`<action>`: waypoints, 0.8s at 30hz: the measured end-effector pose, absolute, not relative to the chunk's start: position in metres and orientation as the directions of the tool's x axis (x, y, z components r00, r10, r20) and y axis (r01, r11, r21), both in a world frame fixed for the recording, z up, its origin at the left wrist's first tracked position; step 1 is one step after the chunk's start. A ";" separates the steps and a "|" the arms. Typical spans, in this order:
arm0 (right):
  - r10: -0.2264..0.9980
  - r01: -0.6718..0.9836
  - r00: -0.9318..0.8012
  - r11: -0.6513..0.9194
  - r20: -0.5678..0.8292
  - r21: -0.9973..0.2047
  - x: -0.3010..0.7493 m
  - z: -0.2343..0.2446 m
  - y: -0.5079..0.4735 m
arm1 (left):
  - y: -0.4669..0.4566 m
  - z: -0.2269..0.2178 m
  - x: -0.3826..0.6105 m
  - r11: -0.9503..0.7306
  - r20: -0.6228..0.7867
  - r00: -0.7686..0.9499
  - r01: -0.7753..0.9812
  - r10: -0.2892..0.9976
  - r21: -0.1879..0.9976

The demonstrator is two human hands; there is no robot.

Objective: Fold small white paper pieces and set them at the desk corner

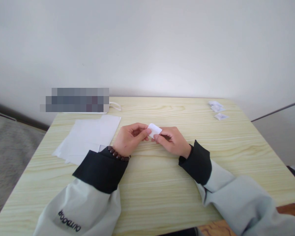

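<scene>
A small folded piece of white paper (154, 130) is held up between both hands above the middle of the table. My left hand (131, 138) pinches its left edge, thumb on top. From the other side, my right hand (173, 140) grips the lower right edge between thumb and fingers. The fingers behind the paper are partly hidden. Left of my left hand lies a loose stack of white paper sheets (88, 134), partly covered by my left sleeve.
Several small folded paper pieces (216, 107) lie at the table's far right. A blurred-out object (77, 101) with a white loop (115, 106) sits at the back left. The pale wood-grain table (152, 190) meets a white wall behind.
</scene>
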State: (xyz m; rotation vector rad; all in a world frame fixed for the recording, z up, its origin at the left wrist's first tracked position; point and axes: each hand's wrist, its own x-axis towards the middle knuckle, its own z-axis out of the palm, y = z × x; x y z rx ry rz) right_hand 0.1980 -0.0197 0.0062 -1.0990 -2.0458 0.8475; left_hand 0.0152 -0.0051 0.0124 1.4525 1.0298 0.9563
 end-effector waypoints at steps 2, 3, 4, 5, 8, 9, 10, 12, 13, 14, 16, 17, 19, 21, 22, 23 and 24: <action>0.869 0.427 -0.429 0.436 0.247 -0.792 0.198 0.008 -0.020 | -0.005 0.012 0.015 -0.084 0.044 0.325 0.108 0.945 0.991; 0.872 0.430 -0.419 0.436 0.254 -0.791 0.198 0.009 -0.020 | -0.004 0.012 0.015 -0.093 0.051 0.335 0.108 0.941 0.990; 0.876 0.438 -0.407 0.437 0.259 -0.786 0.198 0.009 -0.020 | -0.004 0.012 0.014 -0.097 0.054 0.346 0.106 0.937 0.990; 0.880 0.449 -0.396 0.436 0.264 -0.780 0.198 0.010 -0.020 | -0.004 0.011 0.014 -0.097 0.055 0.356 0.100 0.933 0.990; 0.883 0.475 -0.378 0.442 0.277 -0.761 0.197 0.011 -0.019 | -0.004 0.011 0.014 -0.097 0.052 0.384 0.100 0.922 0.990; 0.882 0.477 -0.375 0.447 0.284 -0.757 0.196 0.011 -0.019 | -0.005 0.012 0.015 -0.100 0.046 0.391 0.118 0.919 0.988; 0.880 0.478 -0.372 0.454 0.295 -0.752 0.196 0.011 -0.019 | -0.005 0.012 0.015 -0.103 0.038 0.397 0.141 0.917 0.985; 0.868 0.482 -0.381 0.479 0.317 -0.734 0.196 0.011 -0.019 | -0.005 0.012 0.015 -0.100 0.019 0.402 0.182 0.915 0.978; 0.862 0.485 -0.393 0.491 0.321 -0.723 0.195 0.011 -0.019 | -0.005 0.012 0.015 -0.094 0.010 0.404 0.188 0.915 0.978; 0.855 0.489 -0.406 0.501 0.322 -0.714 0.196 0.010 -0.019 | -0.005 0.012 0.015 -0.087 0.004 0.409 0.184 0.913 0.979; 0.846 0.494 -0.430 0.512 0.314 -0.703 0.196 0.010 -0.019 | -0.005 0.011 0.015 -0.071 0.000 0.416 0.157 0.909 0.985; 0.845 0.494 -0.437 0.513 0.309 -0.702 0.196 0.010 -0.019 | -0.005 0.011 0.015 -0.064 -0.002 0.418 0.145 0.909 0.987; 0.842 0.490 -0.443 0.514 0.306 -0.704 0.196 0.009 -0.019 | -0.005 0.010 0.015 -0.052 -0.005 0.418 0.125 0.908 0.991; 0.842 0.483 -0.442 0.513 0.308 -0.709 0.197 0.009 -0.019 | -0.005 0.009 0.014 -0.040 -0.007 0.421 0.104 0.907 0.994; 0.842 0.479 -0.441 0.515 0.312 -0.711 0.197 0.009 -0.019 | -0.005 0.009 0.014 -0.035 -0.009 0.423 0.095 0.906 0.995; 0.840 0.476 -0.441 0.517 0.315 -0.712 0.197 0.009 -0.019 | -0.005 0.009 0.014 -0.031 -0.009 0.425 0.089 0.905 0.996; 0.839 0.473 -0.443 0.519 0.317 -0.712 0.197 0.008 -0.019 | -0.005 0.009 0.014 -0.031 -0.010 0.427 0.090 0.904 0.995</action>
